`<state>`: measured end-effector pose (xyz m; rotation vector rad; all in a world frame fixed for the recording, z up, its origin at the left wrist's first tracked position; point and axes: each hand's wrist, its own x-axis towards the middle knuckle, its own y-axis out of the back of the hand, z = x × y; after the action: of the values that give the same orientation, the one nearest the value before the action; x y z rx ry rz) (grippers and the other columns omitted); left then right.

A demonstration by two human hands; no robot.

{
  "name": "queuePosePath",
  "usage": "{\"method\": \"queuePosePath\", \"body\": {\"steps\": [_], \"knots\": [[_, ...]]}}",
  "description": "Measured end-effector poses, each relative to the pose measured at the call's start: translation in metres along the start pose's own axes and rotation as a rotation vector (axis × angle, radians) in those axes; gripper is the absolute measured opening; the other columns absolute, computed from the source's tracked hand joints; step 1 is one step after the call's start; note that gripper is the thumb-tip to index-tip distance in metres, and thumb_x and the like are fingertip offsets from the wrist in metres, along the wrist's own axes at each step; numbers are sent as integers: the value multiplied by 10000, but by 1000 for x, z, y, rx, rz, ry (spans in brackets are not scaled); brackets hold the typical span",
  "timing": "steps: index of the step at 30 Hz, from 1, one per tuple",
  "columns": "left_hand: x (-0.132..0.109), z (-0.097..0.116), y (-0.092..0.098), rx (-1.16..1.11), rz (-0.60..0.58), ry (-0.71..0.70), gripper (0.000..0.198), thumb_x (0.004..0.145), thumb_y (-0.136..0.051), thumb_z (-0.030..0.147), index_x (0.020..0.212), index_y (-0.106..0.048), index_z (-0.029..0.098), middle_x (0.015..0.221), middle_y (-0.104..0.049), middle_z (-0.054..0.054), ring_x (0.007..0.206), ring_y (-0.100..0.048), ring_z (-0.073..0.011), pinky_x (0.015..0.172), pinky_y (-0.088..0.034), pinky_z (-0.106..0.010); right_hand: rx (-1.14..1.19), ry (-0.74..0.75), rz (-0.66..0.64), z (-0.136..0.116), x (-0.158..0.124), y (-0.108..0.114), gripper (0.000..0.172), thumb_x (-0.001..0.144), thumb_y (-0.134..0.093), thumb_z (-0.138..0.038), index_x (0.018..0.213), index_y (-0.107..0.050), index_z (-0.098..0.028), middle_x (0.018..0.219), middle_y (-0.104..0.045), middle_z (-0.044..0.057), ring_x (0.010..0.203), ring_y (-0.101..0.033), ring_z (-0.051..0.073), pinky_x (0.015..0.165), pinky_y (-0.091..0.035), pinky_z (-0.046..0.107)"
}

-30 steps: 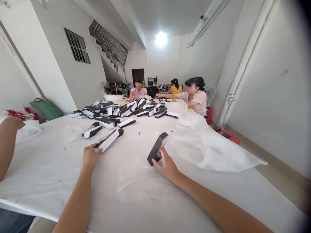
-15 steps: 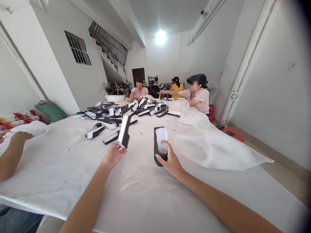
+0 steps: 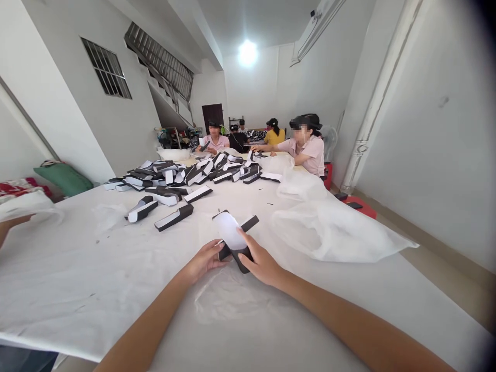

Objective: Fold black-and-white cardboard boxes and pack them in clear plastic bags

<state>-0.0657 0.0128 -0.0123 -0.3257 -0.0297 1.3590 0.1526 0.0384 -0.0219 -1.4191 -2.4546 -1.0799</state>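
Held between the left hand [image 3: 203, 262] and the right hand [image 3: 262, 262], low over the white sheet [image 3: 77, 274]: a tilted black box [image 3: 234, 257] with a white paper liner [image 3: 228, 231] facing up, and a narrow black strip [image 3: 248, 223] across its far end, whether attached or separate impossible to tell. Left fingers [image 3: 215, 253] clenched against the box's near side and right fingers [image 3: 248, 243] pressed along the liner's edge, so both hands grasping, neither released, the two-sided hold probably there to keep the box steady and its open face in view. Just ahead and left of the grip, a loose box [image 3: 173, 217]; farther left, a pair of boxes [image 3: 141, 209]; well ahead, a heap of boxes [image 3: 166, 173]. To the right, near but apart, a crumpled plastic bag [image 3: 329, 227]. Open room on the bare sheet below the grip, and to its left, as far as a co-worker's forearm [image 3: 10, 225] at the frame's edge; the table's front edge [image 3: 46, 349] well behind.
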Motion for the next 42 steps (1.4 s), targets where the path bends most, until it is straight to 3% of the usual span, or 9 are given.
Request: {"method": "queuePosePath", "body": {"steps": [6, 11, 13, 16, 20, 24, 31, 36, 42], "knots": [[1, 10, 6, -293, 62, -41, 382, 912, -518, 381, 1175, -627, 126, 1145, -666, -147, 842, -661, -207, 704, -536, -297, 229, -146, 252, 12, 10, 6, 881, 877, -562, -445, 1538, 8, -320, 1356, -529, 102, 1069, -613, 234, 838, -521, 363], [0, 16, 13, -341, 58, 22, 401, 913, -494, 405, 1112, -633, 86, 838, -665, -107, 616, -580, -142, 531, -476, -237, 310, -247, 255, 21, 16, 16, 1016, 821, -645, -454, 1528, 72, -318, 1118, -661, 57, 966, -646, 226, 824, -515, 396], [0, 14, 13, -313, 59, 80, 371, 914, -492, 402, 1074, -628, 96, 784, -653, -100, 593, -576, -140, 501, -462, -224, 338, -281, 258, 23, 17, 17, 892, 813, -647, -464, 1518, -129, -286, 1116, -660, 68, 969, -639, 228, 817, -515, 391], [0, 11, 14, -261, 50, 151, 354, 913, -503, 392, 1099, -609, 111, 895, -685, -133, 542, -560, -121, 482, -460, -220, 346, -237, 292, 24, 17, 15, 556, 814, -640, -461, 1295, -451, -258, 1201, -611, 79, 1070, -593, 236, 857, -502, 376], [-2, 13, 17, -218, 44, 159, 366, 900, -514, 349, 1178, -590, 125, 1095, -682, -165, 510, -542, -106, 456, -447, -223, 364, -198, 340, 19, 17, 18, 447, 814, -637, -436, 1162, -413, -265, 1248, -558, 69, 1044, -595, 212, 830, -512, 347], [-8, 18, 19, -179, -80, 252, 411, 912, -500, 394, 1227, -580, 143, 1069, -691, -150, 448, -466, -75, 378, -337, -195, 208, -101, 289, 4, 15, 33, 532, 820, -633, -384, 1241, -331, -265, 1096, -611, 56, 964, -617, 215, 771, -523, 340], [-8, 13, 22, -71, -259, 398, 465, 895, -522, 449, 1191, -563, 94, 906, -676, -138, 442, -405, -65, 359, -264, -183, -412, 460, -22, -9, 13, 46, 499, 898, -576, -318, 1367, -410, -274, 1244, -575, 107, 1089, -574, 261, 910, -481, 415], [-6, 7, 30, -85, -252, 359, 381, 840, -596, 436, 1012, -620, 96, 879, -640, -117, 506, -411, -65, 404, -315, -173, -501, 416, -208, -8, 11, 44, 637, 910, -561, -447, 1468, -303, -282, 1343, -475, 129, 1050, -569, 256, 846, -510, 388], [-4, 7, 31, -143, -303, 395, 531, 793, -564, 615, 871, -617, 92, 763, -563, -77, 516, -378, -82, 396, -364, -200, -350, 299, -205, -13, 9, 47, 566, 956, -453, -288, 1490, -272, -326, 1340, -500, 88, 1139, -522, 251, 941, -466, 405]]}}
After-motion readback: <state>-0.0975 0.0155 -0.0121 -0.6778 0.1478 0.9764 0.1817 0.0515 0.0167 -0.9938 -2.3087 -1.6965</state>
